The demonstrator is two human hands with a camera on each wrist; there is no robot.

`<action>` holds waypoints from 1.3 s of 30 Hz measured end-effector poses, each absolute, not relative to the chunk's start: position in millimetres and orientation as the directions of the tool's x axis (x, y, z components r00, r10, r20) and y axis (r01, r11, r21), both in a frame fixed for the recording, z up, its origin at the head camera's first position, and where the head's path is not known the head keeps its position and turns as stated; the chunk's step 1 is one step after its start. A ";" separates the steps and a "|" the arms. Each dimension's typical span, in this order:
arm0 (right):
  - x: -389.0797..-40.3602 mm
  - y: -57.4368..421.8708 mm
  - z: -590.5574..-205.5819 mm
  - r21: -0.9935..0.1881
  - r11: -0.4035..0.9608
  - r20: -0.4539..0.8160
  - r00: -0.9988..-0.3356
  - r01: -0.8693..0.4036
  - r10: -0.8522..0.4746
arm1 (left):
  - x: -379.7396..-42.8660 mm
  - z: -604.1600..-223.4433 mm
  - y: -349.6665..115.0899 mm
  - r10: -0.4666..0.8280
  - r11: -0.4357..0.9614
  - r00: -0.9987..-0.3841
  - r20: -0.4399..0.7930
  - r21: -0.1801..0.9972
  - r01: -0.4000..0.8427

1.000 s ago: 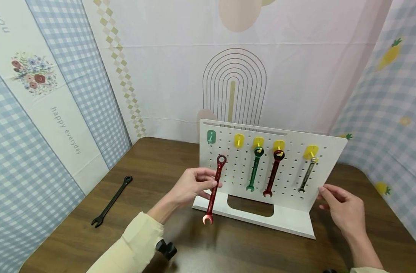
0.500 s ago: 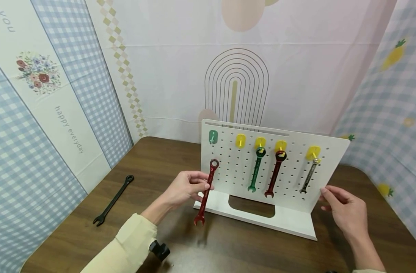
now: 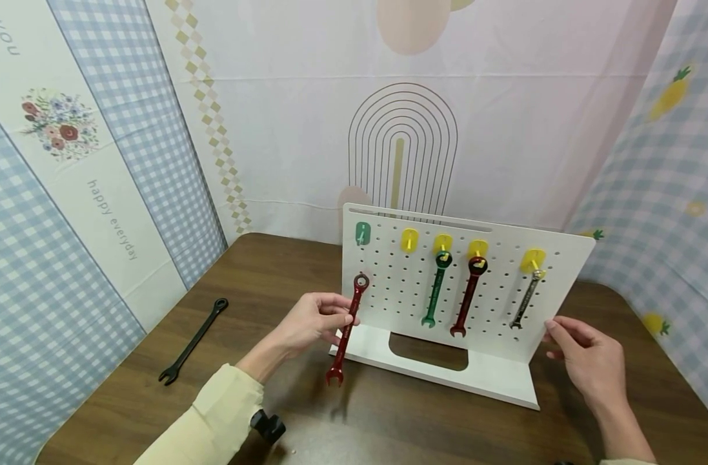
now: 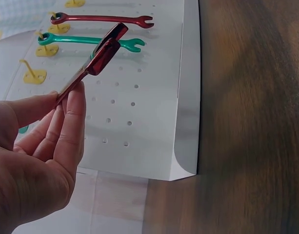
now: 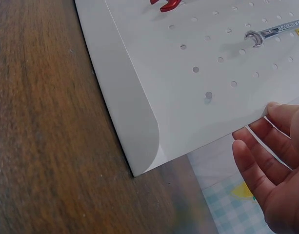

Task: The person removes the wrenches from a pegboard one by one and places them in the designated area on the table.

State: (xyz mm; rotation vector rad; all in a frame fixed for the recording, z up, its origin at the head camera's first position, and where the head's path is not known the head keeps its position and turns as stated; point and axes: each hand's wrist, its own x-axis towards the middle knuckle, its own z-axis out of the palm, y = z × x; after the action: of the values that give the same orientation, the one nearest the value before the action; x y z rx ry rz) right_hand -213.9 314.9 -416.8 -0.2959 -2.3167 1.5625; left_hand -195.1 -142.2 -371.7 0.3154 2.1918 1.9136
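My left hand point(image 3: 310, 326) pinches a red combination wrench point(image 3: 346, 336) between thumb and fingers, ring end up and open end down, in front of the left part of a white pegboard point(image 3: 383, 284). My right hand point(image 3: 592, 352) grips the board's right edge, thumb on the front and fingers behind. On yellow hooks hang a green wrench point(image 3: 435, 290), a second red wrench point(image 3: 467, 300) and a small silver wrench point(image 3: 526, 300). A bare yellow hook point(image 3: 409, 240) and a bare green hook point(image 3: 362, 234) are at the board's upper left.
A black wrench point(image 3: 193, 342) lies on the brown wooden table point(image 3: 261, 278) at the left. The pegboard stands on a white base point(image 3: 499, 378) with a cut-out. Patterned cloth point(image 3: 284, 129) hangs behind and on both sides.
My left hand has drawn the red wrench leftward and slightly down, away from the board's hooks. The right hand keeps its hold on the board's edge.
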 end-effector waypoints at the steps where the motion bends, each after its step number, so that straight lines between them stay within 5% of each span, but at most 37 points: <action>1: -213.9 314.7 -416.8 -0.926 0.377 0.155 -0.923 -0.012 0.352 | -195.0 -371.7 -142.7 0.297 0.135 -0.955 -0.020 0.991 0.021; 39: -214.9 315.2 -417.5 -0.929 0.371 0.162 -0.918 -0.017 0.363 | -191.2 -382.9 -181.2 0.232 0.220 -0.968 -0.092 0.975 -0.040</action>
State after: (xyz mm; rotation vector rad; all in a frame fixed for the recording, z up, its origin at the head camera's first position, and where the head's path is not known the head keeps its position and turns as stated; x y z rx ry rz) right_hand -214.9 315.2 -417.5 -0.3033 -2.2972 1.5623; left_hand -191.2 -181.2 -382.9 0.1826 2.2728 1.8273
